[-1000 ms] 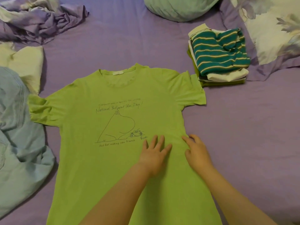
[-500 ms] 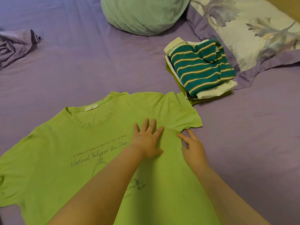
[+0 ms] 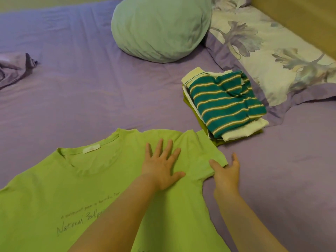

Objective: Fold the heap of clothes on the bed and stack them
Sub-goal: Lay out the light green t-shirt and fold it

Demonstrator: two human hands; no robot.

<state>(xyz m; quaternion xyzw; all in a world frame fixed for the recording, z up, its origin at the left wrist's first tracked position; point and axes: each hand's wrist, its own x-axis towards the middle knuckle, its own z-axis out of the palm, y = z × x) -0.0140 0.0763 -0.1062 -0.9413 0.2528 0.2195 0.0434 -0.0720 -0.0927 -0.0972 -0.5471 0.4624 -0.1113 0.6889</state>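
Note:
A lime-green T-shirt [image 3: 54, 193] with dark handwriting lies flat, front up, on the purple bed sheet [image 3: 109, 91]. My left hand [image 3: 161, 166] presses flat on its right shoulder, fingers spread. My right hand [image 3: 227, 171] is at the hem of the right sleeve [image 3: 203, 157]: the thumb lies on the cloth, the fingers reach out over the sheet beside it. A stack of folded clothes [image 3: 225, 104], a teal striped top uppermost, stands just beyond the sleeve.
A round mint-green cushion [image 3: 160, 28] sits at the back. A floral pillow [image 3: 276, 57] lies at the right, against a wooden headboard [image 3: 300, 15]. A crumpled purple cloth [image 3: 12, 68] pokes in at the left edge.
Both hands slid up the shirt from its belly to the right shoulder and sleeve. My view swung right and nearer, so the heap at the left dropped out of sight.

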